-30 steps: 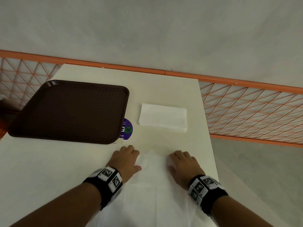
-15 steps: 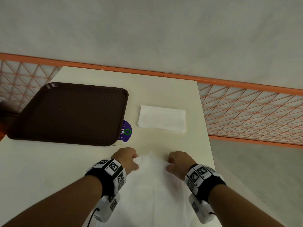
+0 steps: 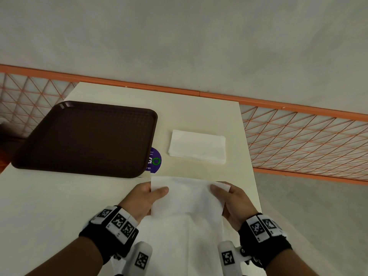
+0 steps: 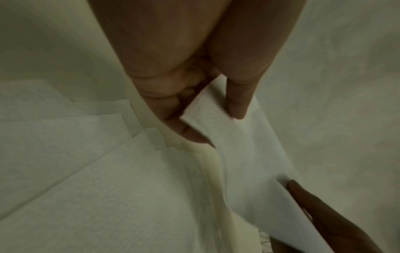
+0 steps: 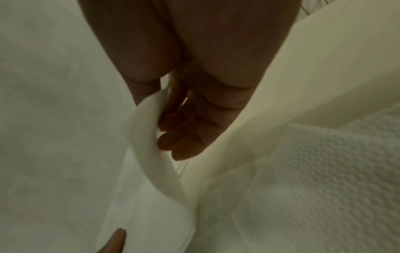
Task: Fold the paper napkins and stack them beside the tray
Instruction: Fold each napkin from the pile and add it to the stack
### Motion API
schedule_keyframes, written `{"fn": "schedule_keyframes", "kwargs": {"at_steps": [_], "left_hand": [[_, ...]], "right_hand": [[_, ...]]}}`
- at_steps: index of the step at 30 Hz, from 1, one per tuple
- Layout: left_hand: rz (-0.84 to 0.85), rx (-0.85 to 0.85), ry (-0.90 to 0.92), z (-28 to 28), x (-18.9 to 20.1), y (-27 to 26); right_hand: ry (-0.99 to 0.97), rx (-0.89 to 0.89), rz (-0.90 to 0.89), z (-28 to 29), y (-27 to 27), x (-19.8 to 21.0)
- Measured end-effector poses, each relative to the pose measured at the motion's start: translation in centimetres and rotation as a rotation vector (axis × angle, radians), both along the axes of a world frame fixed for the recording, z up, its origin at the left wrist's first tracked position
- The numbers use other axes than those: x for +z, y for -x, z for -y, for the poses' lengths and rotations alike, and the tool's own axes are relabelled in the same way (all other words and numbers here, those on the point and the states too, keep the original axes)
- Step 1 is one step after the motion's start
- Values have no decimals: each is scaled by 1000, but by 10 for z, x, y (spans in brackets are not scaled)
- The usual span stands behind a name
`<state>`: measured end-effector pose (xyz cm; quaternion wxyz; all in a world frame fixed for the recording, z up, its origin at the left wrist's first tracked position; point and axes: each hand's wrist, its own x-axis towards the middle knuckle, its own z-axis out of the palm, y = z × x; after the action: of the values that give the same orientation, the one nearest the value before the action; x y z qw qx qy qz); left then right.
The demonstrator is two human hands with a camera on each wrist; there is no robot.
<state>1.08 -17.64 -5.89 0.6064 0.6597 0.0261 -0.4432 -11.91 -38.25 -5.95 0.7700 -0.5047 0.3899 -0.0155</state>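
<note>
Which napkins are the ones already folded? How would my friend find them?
Find the big brown tray on the pale table. Just to its right, past a round purple sticker, lies the folded stack. It is a small, neat white rectangle that nobody is touching, unlike the napkin held up in both hands.

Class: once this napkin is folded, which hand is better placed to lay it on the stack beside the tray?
Right. The right hand lies nearer the stack; the left hand sits below the tray. Both pinch the napkin.

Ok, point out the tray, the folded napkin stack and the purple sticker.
tray (image 3: 85, 138), head view, bare middle of its floor.
folded napkin stack (image 3: 198, 146), head view, centre of the top sheet.
purple sticker (image 3: 156, 160), head view, its green ring.
</note>
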Motion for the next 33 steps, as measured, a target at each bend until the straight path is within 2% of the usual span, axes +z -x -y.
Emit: {"fn": "schedule_keyframes", "kwargs": {"at_steps": [3, 6, 9, 14, 19, 24, 33], "left_hand": [[61, 24, -45, 3, -1, 3], [113, 38, -127, 6, 5, 2], [159, -2, -195, 5, 7, 2], [100, -106, -198, -2, 7, 9], [165, -154, -203, 2, 7, 1], [282, -189, -221, 18, 12, -19], [389, -191, -284, 57, 19, -58]], "right_hand": [[-69, -17, -8, -5, 6, 2], [-38, 72, -69, -10, 16, 2], [-21, 49, -76, -10, 22, 0], [18, 30, -61, -6, 24, 2], [92, 76, -90, -4, 20, 3], [195, 96, -98, 7, 3, 3], [407, 99, -107, 42, -45, 8]]}}
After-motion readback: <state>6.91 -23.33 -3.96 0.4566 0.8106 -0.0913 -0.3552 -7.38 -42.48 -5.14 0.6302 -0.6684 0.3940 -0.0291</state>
